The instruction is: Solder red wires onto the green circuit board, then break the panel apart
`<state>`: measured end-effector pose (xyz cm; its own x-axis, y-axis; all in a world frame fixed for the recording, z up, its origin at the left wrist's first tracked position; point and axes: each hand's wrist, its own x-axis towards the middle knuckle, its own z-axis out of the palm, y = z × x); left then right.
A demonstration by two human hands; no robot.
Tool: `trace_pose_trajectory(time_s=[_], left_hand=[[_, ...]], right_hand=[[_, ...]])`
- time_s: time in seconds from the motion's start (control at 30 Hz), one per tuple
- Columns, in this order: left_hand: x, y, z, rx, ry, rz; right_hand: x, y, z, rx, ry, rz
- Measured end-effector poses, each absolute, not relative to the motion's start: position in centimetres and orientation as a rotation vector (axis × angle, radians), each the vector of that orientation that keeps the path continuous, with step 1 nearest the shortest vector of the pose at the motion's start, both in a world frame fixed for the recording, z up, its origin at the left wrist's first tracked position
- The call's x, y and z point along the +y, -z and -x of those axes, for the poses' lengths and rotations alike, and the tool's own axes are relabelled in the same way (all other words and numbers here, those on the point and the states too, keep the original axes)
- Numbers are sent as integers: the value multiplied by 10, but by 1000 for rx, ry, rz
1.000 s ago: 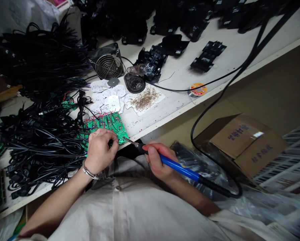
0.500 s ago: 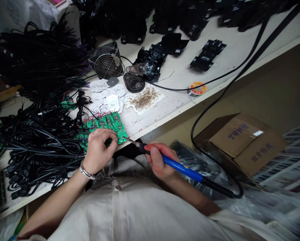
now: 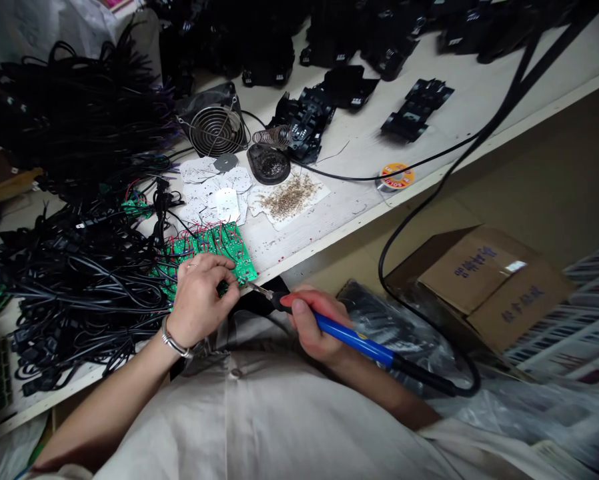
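Observation:
My left hand [image 3: 199, 297] rests with its fingers curled on a green circuit board [image 3: 229, 248] at the front edge of the white bench [image 3: 359, 143]. What the fingertips pinch is too small to make out. My right hand [image 3: 313, 323] grips a soldering iron with a blue handle [image 3: 352, 339]. Its metal tip [image 3: 252, 287] touches the near edge of the board, right beside my left fingertips. Red and black wires run from the board.
Heaps of black cables [image 3: 74, 267] cover the bench to the left. Behind the board lie white round boards [image 3: 214, 190], a small fan [image 3: 215, 130], an iron stand with a coil [image 3: 270, 150], black plastic housings [image 3: 414, 110] and a solder reel [image 3: 396, 177]. A cardboard box [image 3: 489, 280] stands below on the right.
The iron's tip has moved a little left and closer to my left fingertips at the board's edge. My right hand shifted slightly left with it.

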<state>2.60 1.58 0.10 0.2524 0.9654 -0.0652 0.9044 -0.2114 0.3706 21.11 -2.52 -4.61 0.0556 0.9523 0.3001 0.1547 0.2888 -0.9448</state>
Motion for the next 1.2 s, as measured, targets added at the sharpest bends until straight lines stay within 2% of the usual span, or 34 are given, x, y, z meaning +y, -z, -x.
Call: trace_pose_trajectory(time_s=[0.2,0.5,1.2], left_hand=[[15,-1,-28,1745,-261,-2199],[9,4,-31,1644,-459,-2500],[10,4,-27,1582,-458,-2515]], right_hand=[[-23,43,-211,-1455,-754,1075],[-24,42,-210,-1502,-615,1028],[-27,54,-211,-1297,-694,1100]])
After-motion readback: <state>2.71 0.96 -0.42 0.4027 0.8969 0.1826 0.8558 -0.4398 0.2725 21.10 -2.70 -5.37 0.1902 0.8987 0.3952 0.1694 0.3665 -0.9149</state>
